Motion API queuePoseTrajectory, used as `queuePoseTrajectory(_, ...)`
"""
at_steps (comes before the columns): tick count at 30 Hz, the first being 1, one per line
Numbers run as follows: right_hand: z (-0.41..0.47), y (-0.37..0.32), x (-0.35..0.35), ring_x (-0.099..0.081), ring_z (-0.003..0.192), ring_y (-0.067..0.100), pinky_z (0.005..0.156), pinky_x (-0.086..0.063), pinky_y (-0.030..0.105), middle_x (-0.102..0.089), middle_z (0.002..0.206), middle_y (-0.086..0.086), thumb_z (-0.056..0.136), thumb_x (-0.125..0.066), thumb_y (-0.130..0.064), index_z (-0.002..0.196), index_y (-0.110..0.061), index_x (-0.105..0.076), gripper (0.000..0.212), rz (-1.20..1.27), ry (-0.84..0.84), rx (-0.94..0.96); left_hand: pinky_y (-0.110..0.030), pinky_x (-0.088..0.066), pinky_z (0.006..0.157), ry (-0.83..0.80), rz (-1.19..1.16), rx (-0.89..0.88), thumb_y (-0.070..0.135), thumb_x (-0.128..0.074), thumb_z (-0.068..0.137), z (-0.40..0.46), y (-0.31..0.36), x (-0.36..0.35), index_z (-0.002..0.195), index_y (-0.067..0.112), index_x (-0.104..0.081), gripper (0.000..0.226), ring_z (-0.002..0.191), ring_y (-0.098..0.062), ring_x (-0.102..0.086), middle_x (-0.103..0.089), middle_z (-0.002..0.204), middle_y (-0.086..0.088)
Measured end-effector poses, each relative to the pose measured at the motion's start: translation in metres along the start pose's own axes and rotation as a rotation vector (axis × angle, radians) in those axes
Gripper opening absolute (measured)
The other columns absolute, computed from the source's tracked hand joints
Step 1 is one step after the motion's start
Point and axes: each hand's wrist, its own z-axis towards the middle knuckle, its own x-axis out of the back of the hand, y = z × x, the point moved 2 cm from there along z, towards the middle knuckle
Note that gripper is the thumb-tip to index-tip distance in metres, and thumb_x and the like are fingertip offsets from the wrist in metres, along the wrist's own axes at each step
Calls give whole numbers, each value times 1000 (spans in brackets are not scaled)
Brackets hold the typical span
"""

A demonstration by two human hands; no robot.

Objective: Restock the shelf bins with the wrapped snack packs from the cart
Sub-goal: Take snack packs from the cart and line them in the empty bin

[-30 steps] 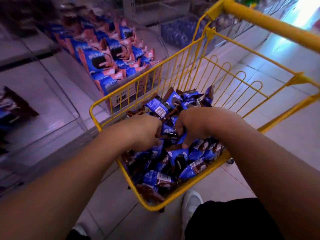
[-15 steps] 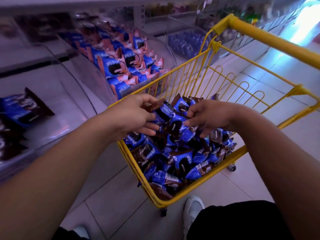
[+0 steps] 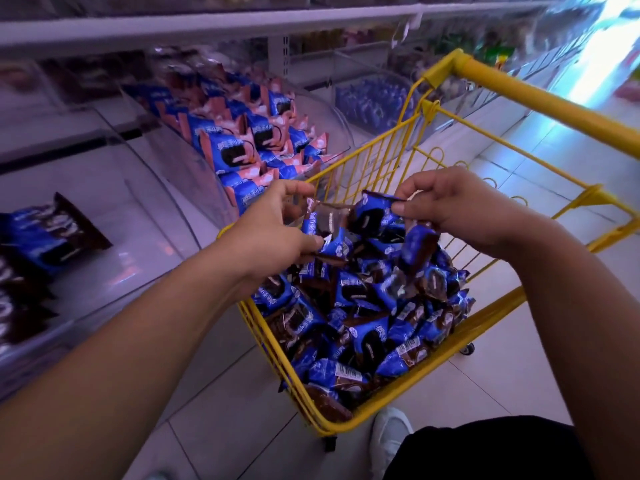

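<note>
A yellow wire cart [image 3: 460, 334] stands in front of me, heaped with several blue-and-brown wrapped snack packs [image 3: 367, 320]. Above the heap, my left hand [image 3: 273, 226] pinches a few packs [image 3: 325, 233] by their wrappers. My right hand [image 3: 450, 206] pinches more packs [image 3: 384, 216] by their top edges, and they hang from its fingers. Both bunches are lifted a little clear of the pile. On the left, a clear shelf bin [image 3: 121, 216] holds a few matching blue-and-brown packs [image 3: 52, 233] at its far left.
A neighbouring clear bin [image 3: 339, 109] is filled with blue-and-pink packs [image 3: 249, 150]. Further bins with blue goods [image 3: 374, 98] line the shelf beyond. The cart's handle [image 3: 554, 109] crosses at upper right. My white shoe [image 3: 388, 434] stands on the tiled floor by the cart.
Both hands came up out of the heap, each lifting a bunch of packs. The view has tilted upward, showing more of the shelf.
</note>
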Motion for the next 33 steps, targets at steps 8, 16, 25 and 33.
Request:
queuePoseTrajectory(8,-4,-3,3,-56,55,20,49,-50,22,-61,66,12,77,-68,-20,88,-4,-65,20,241,-158,-19,-45,-60,84,-8,-279,99,-13,-64,83,1,-3,-1,135,20,-50,63,100,-28,-71,-70,116,-12)
queuePoseTrajectory(16,-6,-14,-18,-56,45,10,41,-45,17,-62,60,9,78,-69,-18,90,4,-67,25,221,-312,-30,-43,-60,84,-46,-113,4,20,-63,94,-7,-2,8,101,19,-73,13,95,-22,-73,-77,99,-5)
queuePoseTrajectory(25,0,-31,-48,-58,75,32,71,-45,39,-66,86,33,75,-74,-22,93,9,-68,37,228,-196,-3,-28,-56,59,-185,-33,-83,47,-63,91,-9,-1,9,113,31,-67,28,88,-15,-73,-74,102,8)
queuePoseTrajectory(33,8,-11,-32,-65,55,6,44,-50,11,-67,84,4,73,-75,-24,98,-7,-72,30,756,-32,-393,-34,-59,57,-192,-136,-33,24,-64,94,-11,-5,8,112,39,-66,23,98,-18,-71,-65,122,7)
